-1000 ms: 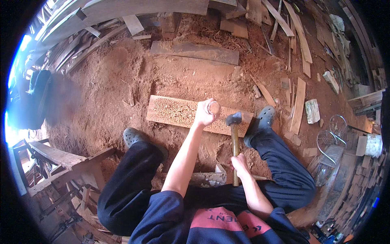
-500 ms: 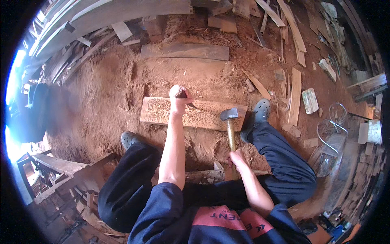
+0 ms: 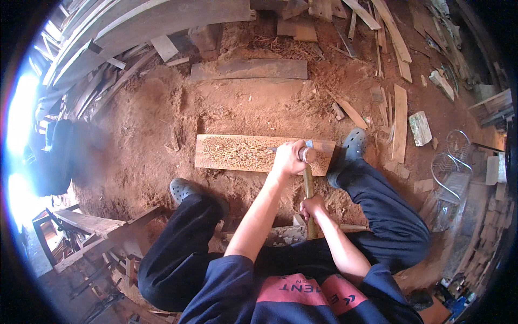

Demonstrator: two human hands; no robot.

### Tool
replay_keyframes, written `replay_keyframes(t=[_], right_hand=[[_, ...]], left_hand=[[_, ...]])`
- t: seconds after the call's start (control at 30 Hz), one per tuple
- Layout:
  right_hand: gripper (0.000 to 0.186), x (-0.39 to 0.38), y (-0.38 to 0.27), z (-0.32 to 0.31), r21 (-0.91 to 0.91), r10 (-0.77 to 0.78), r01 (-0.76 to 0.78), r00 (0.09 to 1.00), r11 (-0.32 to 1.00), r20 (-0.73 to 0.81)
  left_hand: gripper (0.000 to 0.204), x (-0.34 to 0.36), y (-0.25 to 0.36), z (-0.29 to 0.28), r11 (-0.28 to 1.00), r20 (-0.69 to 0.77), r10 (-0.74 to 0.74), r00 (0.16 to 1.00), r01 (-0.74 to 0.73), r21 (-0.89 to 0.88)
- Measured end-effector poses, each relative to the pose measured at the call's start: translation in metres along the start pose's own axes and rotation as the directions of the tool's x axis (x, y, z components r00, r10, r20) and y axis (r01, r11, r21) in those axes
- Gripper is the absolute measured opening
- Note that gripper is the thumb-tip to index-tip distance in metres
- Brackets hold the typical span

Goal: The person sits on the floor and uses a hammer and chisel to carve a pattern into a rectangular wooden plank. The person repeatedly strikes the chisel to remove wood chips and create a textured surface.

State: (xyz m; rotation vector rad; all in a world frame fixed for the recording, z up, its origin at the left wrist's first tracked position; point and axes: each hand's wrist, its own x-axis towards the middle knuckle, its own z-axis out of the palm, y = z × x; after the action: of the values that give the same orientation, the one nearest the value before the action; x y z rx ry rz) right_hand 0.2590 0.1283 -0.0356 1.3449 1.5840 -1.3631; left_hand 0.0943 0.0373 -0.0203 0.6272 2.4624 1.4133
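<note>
A thick wooden board [image 3: 226, 153] lies on the dirt floor between my feet, its top covered in small gouged pits. Above its right half, my left hand [image 3: 289, 158] is closed around a chisel [image 3: 307, 155]. The tool's round butt faces right, and a thin dark blade points left across the pitted face. My right hand [image 3: 313, 207] grips the wooden handle of a hammer [image 3: 308, 182] nearer my body. The hammer's head is mostly hidden behind my left hand and the chisel butt; I cannot tell whether they touch.
A grey plank [image 3: 248, 69] lies beyond the board. My shoes [image 3: 353, 144] flank the board at both ends. Loose wood strips [image 3: 399, 124] and a pale block [image 3: 420, 128] are scattered at right, near a wire rack [image 3: 450, 183]. A wooden frame [image 3: 86, 221] stands at left.
My left hand has moved right and slightly nearer with the chisel, from the board's middle to beside the hammer head. The chisel has tilted from upright to lying over. My right hand keeps its grip.
</note>
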Motion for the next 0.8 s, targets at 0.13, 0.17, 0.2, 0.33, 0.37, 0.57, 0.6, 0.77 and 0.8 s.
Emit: replay_keyframes(t=[0.13, 0.17, 0.2, 0.33, 0.37, 0.57, 0.6, 0.77, 0.8], right_hand=[[0.011, -0.003, -0.002, 0.001, -0.013, 0.004, -0.004, 1.000, 1.000, 0.010], [0.011, -0.004, -0.004, 0.001, -0.003, 0.005, -0.005, 1.000, 1.000, 0.017], [0.011, -0.006, -0.006, 0.000, 0.008, 0.006, -0.006, 1.000, 1.000, 0.024], [0.011, -0.007, -0.005, 0.003, -0.083, -0.016, 0.018, 0.999, 0.996, 0.030], [0.011, -0.005, -0.001, -0.001, -0.038, -0.032, 0.032, 0.999, 0.999, 0.013], [0.013, -0.002, 0.008, -0.005, 0.046, -0.111, 0.110, 0.993, 0.993, 0.033], [0.013, 0.002, 0.012, -0.005, 0.063, -0.110, 0.108, 0.993, 0.992, 0.031], [0.012, 0.002, 0.012, -0.005, 0.175, -0.131, 0.112, 0.986, 0.978, 0.101], [0.012, 0.002, 0.013, -0.008, 0.193, -0.133, 0.112, 0.986, 0.975, 0.102]], left_hand=[[0.027, 0.007, -0.008, -0.008, 0.998, 0.089, -0.043, 0.995, 0.048, -0.048], [0.027, 0.008, -0.009, -0.009, 0.996, 0.086, -0.062, 0.994, 0.067, -0.058], [0.027, 0.011, -0.011, -0.011, 0.994, 0.084, -0.080, 0.993, 0.086, -0.070], [0.007, 0.015, -0.078, -0.049, 0.943, -0.265, 0.080, 0.961, -0.159, -0.292], [0.015, 0.015, -0.079, -0.060, 0.781, -0.292, -0.152, 0.944, -0.066, -0.621], [0.023, -0.002, -0.081, -0.082, 0.480, -0.304, -0.397, 0.866, -0.087, -0.873], [0.020, 0.002, -0.065, -0.075, 0.556, -0.331, -0.397, 0.856, -0.063, -0.829], [0.023, 0.004, 0.014, -0.039, 0.960, -0.053, 0.254, 0.966, -0.259, -0.108], [0.026, 0.006, 0.038, -0.038, 0.953, 0.028, 0.290, 0.957, -0.286, -0.105]])
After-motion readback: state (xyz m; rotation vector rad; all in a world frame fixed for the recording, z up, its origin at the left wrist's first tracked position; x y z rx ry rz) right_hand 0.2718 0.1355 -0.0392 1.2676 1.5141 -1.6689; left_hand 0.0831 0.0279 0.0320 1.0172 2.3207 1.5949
